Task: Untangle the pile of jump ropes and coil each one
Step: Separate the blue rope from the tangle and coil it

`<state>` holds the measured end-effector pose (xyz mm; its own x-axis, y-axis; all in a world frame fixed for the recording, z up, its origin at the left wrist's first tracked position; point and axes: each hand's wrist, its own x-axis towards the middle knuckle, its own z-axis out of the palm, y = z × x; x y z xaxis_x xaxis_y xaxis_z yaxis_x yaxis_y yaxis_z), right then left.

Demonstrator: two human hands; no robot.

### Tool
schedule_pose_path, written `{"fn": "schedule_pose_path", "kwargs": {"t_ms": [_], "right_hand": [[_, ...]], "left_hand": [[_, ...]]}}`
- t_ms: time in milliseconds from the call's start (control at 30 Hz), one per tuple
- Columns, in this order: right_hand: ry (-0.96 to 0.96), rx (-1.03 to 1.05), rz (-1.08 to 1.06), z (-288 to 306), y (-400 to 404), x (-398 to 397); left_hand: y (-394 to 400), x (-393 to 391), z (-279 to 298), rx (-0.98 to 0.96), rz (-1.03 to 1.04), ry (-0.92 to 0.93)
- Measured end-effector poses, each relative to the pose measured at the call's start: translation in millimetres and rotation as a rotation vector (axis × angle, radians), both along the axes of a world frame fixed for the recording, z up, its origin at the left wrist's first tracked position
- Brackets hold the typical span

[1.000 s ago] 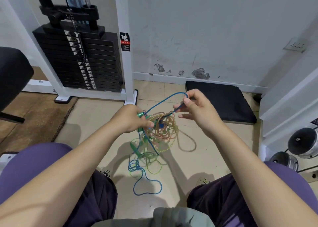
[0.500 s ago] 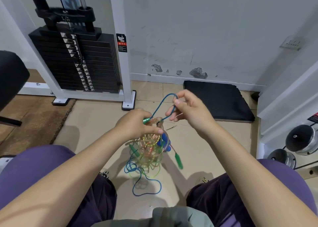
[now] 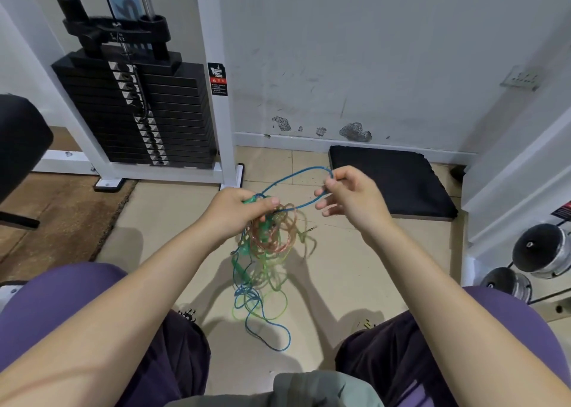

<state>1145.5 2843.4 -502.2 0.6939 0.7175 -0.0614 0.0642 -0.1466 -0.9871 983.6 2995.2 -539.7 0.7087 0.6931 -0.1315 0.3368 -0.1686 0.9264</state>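
The tangle of jump ropes hangs from the person's left hand above the tan tiled floor, between the knees, its long axis running roughly far to near as it trails down to the tiles. The left fingers are clenched around the top of the bundle, together with a green handle poking out toward the far side. The cords are thin, glossy and see-through: pinkish-orange loops bunched high, yellow-green ones lower, and a blue rope whose slack lies in loose curls on the floor nearest the person. From the left hand a blue strand arcs up and to the right in a wide open loop to the right hand, whose thumb and forefinger pinch it while the other fingers spread loosely. Farther right lies a flat black foam mat against the scuffed white wall; far left stands a stack of black weight plates in a white frame.
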Motion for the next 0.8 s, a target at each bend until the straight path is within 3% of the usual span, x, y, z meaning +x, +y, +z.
{"fn": "schedule_pose_path", "kwargs": {"t_ms": [233,500,600,800], "right_hand": [[-0.187,-0.117,-0.022,-7,6,-8],[-0.368,-0.328,0.251,-2,2,-12],[-0.554,-0.421,0.379,-4,0,-12],[-0.682,-0.420,0.390,-5,-2,-11]], "left_hand": [[-3,1,4,-0.071,-0.021,-0.042],[-4,2,4,-0.202,-0.036,-0.109],[-3,2,4,-0.225,-0.033,-0.137],[-3,2,5,-0.230,-0.028,-0.153]]}}
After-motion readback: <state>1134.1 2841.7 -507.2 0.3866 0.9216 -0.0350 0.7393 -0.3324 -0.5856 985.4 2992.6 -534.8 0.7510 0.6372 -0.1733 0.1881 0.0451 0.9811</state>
